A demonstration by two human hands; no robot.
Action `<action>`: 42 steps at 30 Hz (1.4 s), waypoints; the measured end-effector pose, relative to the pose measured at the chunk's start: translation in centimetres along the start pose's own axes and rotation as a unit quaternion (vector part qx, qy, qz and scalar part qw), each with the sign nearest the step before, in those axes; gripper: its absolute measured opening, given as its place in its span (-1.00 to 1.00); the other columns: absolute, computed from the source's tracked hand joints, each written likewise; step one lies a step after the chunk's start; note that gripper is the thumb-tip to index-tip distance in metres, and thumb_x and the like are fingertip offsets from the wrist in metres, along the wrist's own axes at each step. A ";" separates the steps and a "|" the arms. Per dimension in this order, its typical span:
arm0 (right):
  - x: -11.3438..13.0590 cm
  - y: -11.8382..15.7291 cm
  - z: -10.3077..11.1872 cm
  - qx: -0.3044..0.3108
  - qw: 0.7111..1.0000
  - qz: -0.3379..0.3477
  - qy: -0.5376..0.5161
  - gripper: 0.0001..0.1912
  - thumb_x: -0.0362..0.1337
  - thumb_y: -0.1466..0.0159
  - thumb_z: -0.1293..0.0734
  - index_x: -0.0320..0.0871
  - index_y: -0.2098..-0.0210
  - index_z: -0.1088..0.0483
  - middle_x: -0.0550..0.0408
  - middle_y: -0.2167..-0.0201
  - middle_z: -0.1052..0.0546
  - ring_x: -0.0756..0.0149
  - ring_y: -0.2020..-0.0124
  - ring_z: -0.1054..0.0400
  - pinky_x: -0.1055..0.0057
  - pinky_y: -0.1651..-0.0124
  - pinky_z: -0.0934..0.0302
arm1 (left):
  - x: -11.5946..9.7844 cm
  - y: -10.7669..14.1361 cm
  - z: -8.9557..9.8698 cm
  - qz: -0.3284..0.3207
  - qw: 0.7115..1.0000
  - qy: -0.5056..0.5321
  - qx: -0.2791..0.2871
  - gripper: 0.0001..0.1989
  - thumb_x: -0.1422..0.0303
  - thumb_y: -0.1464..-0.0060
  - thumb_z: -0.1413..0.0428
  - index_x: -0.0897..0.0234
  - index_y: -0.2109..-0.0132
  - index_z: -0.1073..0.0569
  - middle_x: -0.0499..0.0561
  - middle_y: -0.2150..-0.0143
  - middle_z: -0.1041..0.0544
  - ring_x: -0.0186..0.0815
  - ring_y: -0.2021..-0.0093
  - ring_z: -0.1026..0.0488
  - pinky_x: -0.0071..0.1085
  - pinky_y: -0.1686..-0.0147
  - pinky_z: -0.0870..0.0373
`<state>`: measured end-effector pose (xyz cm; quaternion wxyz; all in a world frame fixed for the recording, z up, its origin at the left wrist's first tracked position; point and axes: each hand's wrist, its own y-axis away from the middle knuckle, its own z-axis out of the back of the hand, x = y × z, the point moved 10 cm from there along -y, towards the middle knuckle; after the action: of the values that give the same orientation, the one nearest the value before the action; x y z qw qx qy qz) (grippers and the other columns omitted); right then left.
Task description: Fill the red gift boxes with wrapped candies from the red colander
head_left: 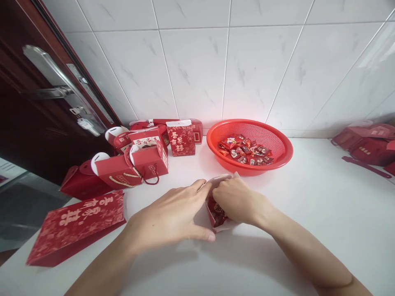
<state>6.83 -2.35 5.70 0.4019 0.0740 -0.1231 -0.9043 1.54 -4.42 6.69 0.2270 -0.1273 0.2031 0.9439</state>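
Observation:
An open-topped box [210, 211] with a pale inside stands on the white table in front of the basket, with red-wrapped sweets [218, 213] in it. My left hand [173, 216] is round its left side, thumb toward the near edge and fingers at the far side. Reaching into the opening is my right hand [237, 199], fingers curled and their tips hidden inside; what they hold, if anything, cannot be seen. Just beyond, a red plastic basket [279, 146] contains many wrapped sweets [243, 152].
Several red gift boxes [119, 168] crowd the back left. A larger red box [80, 226] lies at the left edge. More red boxes [367, 144] and a red strip [367, 166] are at the far right. A tiled wall [197, 70] and door [18, 82] border the table.

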 end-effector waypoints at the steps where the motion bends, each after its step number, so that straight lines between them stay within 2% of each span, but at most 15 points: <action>1: -0.1 -0.1 0.1 -0.004 1.000 -0.003 0.007 -0.80 -0.47 -0.26 -0.27 -0.27 0.31 -0.56 -0.12 0.37 -0.59 0.13 0.36 -0.47 0.34 0.34 -0.15 | 0.1 0.0 0.0 0.005 1.000 -0.003 0.002 -0.15 -0.04 0.00 -0.23 0.12 -0.37 -0.17 0.16 -0.37 -0.30 0.12 -0.31 -0.31 -0.15 -0.09 -0.38; 4: -0.3 0.2 0.8 -0.040 0.999 0.022 -0.022 -0.89 -0.45 -0.18 -0.35 -0.23 0.42 -0.54 -0.03 0.46 -0.54 0.24 0.45 -0.40 0.37 0.35 -0.11 | 0.1 0.0 0.0 0.008 1.000 0.001 -0.002 -0.22 -0.02 0.00 -0.23 0.13 -0.30 -0.25 0.16 -0.31 -0.34 0.12 -0.25 -0.37 -0.14 -0.04 -0.40; 8: -0.3 1.1 1.9 -0.068 0.987 0.079 -0.118 -0.80 -0.51 -0.15 -0.31 -0.19 0.51 -0.51 0.09 0.51 -0.50 0.41 0.56 -0.22 0.43 0.45 0.03 | -0.1 -0.1 0.1 0.007 1.000 0.023 -0.008 -0.27 0.02 0.01 -0.25 0.12 -0.26 -0.27 0.10 -0.20 -0.43 0.03 -0.13 -0.46 -0.20 0.02 -0.42; 11: 0.4 1.2 1.4 -0.027 0.980 0.121 -0.156 -0.79 -0.54 -0.13 -0.31 -0.19 0.52 -0.52 0.16 0.57 -0.45 0.46 0.57 -0.15 0.43 0.42 0.04 | -0.1 -0.2 0.1 0.007 1.000 0.019 -0.008 -0.22 0.01 0.00 -0.24 0.08 -0.31 -0.22 0.09 -0.23 -0.41 0.03 -0.16 -0.44 -0.21 0.01 -0.42; 14: 1.0 0.5 -0.1 0.043 0.978 0.132 -0.153 -0.86 -0.45 -0.14 -0.38 -0.21 0.54 -0.50 0.21 0.66 -0.36 0.46 0.58 -0.12 0.42 0.38 0.04 | 0.1 -0.1 0.0 0.010 1.000 -0.001 -0.006 -0.21 -0.04 -0.02 -0.21 0.05 -0.33 -0.19 0.11 -0.32 -0.34 0.09 -0.26 -0.36 -0.20 -0.01 -0.41; 17: 0.8 -0.5 -1.5 0.081 0.986 0.107 -0.096 -0.84 -0.39 -0.18 -0.37 -0.24 0.54 -0.48 0.17 0.67 -0.35 0.41 0.57 -0.15 0.40 0.39 0.04 | 0.2 -0.1 0.0 0.014 1.000 -0.013 -0.003 -0.23 -0.06 -0.04 -0.17 0.07 -0.33 -0.21 0.13 -0.35 -0.31 0.10 -0.29 -0.33 -0.20 -0.01 -0.42; 22: 0.7 -1.2 -2.1 0.102 0.989 0.099 -0.037 -0.87 -0.42 -0.19 -0.31 -0.26 0.42 -0.52 0.04 0.51 -0.50 0.32 0.50 -0.27 0.39 0.41 0.02 | 0.2 0.0 0.0 0.017 1.000 -0.019 -0.001 -0.24 -0.08 -0.05 -0.15 0.13 -0.31 -0.25 0.17 -0.34 -0.32 0.12 -0.29 -0.33 -0.19 -0.01 -0.43; 28: 0.5 -1.1 -2.2 0.113 0.986 0.111 -0.049 -0.86 -0.42 -0.20 -0.31 -0.25 0.39 -0.54 0.05 0.50 -0.52 0.29 0.47 -0.28 0.37 0.42 0.01 | 0.1 0.0 0.1 0.005 1.000 -0.015 -0.008 -0.25 -0.08 -0.06 -0.15 0.14 -0.31 -0.26 0.19 -0.35 -0.31 0.13 -0.28 -0.34 -0.17 0.00 -0.44; 32: 0.4 -1.1 -2.0 0.097 0.985 0.126 -0.063 -0.84 -0.44 -0.18 -0.29 -0.27 0.35 -0.54 0.03 0.49 -0.53 0.31 0.50 -0.26 0.37 0.41 0.00 | 0.0 -0.1 0.2 0.001 1.000 -0.009 -0.012 -0.23 -0.04 -0.06 -0.16 0.12 -0.35 -0.21 0.17 -0.35 -0.31 0.09 -0.25 -0.37 -0.19 -0.02 -0.43; 36: 0.3 -1.0 -2.0 0.109 0.987 0.108 -0.050 -0.83 -0.42 -0.19 -0.30 -0.29 0.34 -0.55 0.00 0.47 -0.54 0.30 0.50 -0.28 0.36 0.38 -0.05 | 0.0 -0.1 0.2 0.004 1.000 -0.011 -0.008 -0.23 -0.05 -0.08 -0.15 0.11 -0.36 -0.19 0.16 -0.35 -0.31 0.08 -0.26 -0.36 -0.20 -0.02 -0.42; 42: 0.7 -0.8 -2.3 0.120 0.981 0.124 -0.089 -0.86 -0.45 -0.13 -0.33 -0.22 0.42 -0.57 0.06 0.52 -0.52 0.30 0.43 -0.31 0.39 0.35 -0.07 | 0.0 0.0 0.2 0.011 1.000 -0.021 0.000 -0.25 -0.04 -0.08 -0.14 0.13 -0.34 -0.21 0.17 -0.35 -0.31 0.08 -0.27 -0.35 -0.19 -0.01 -0.43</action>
<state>6.27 -2.74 3.24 0.4868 0.0247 -0.2744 -0.8289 1.57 -4.34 6.83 0.2213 -0.1053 0.1997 0.9487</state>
